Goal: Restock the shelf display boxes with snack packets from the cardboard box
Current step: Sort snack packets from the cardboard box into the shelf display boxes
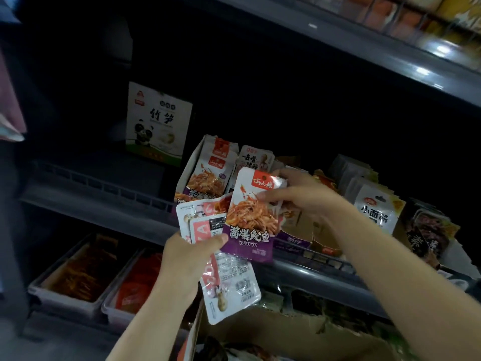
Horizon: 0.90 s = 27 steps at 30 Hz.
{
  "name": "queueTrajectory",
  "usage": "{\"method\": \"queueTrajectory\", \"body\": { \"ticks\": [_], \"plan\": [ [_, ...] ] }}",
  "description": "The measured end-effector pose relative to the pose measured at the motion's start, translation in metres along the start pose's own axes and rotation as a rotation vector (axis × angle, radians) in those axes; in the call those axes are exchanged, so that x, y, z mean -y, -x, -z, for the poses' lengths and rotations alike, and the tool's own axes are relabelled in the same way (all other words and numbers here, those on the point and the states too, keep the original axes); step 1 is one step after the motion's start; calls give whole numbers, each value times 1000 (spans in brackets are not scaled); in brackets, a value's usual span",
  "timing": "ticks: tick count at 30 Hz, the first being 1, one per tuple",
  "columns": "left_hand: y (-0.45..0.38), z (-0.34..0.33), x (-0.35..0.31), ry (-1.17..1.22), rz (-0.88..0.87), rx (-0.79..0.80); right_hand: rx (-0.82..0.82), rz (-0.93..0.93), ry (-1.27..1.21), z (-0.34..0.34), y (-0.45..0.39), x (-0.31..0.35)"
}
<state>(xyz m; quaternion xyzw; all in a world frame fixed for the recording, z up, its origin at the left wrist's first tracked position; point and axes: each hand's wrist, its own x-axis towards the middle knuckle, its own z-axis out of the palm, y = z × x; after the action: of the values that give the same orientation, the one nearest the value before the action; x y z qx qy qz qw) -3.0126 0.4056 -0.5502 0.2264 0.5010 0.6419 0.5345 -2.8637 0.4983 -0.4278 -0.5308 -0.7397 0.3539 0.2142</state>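
Head view: cardboard box (299,332) nearest, open below the shelf's front edge. Left hand (187,259) curled round a fan of glossy white packets (229,285). Right hand (299,196) pinching the purple squid packet (251,217) at its upper right edge, just before the display box (205,173) on the shelf (99,194). Light, floppy, slick foil, probably; best held by the sealed rim.

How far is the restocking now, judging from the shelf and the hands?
Partly done: the display box on the shelf already holds squid packets. In hand: the right hand pinches one purple squid packet, and the left hand grips several more packets. Left: these, plus whatever remains in the cardboard box.
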Motion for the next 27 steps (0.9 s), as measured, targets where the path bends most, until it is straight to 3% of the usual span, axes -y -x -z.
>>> {"method": "queueTrajectory", "body": {
  "ticks": [2,5,11,15,17,22,27],
  "plan": [
    [0,6,-3,-8,-10,-4,118,6,134,2,-11,12],
    [-1,15,-6,1,-3,-21,112,34,224,5,-30,24],
    [-3,28,-11,-81,61,14,-222,107,-254,15,-82,44],
    [-5,34,-14,-94,65,29,-368,84,-104,-11,-115,47],
    [-7,36,-14,-73,72,8,-350,57,-67,-21,-124,54],
    [-9,38,-14,-45,86,-24,-211,46,396,-40,-131,72],
    [-12,39,-15,-31,89,-23,-111,196,520,-67,-133,52]
  ]
}}
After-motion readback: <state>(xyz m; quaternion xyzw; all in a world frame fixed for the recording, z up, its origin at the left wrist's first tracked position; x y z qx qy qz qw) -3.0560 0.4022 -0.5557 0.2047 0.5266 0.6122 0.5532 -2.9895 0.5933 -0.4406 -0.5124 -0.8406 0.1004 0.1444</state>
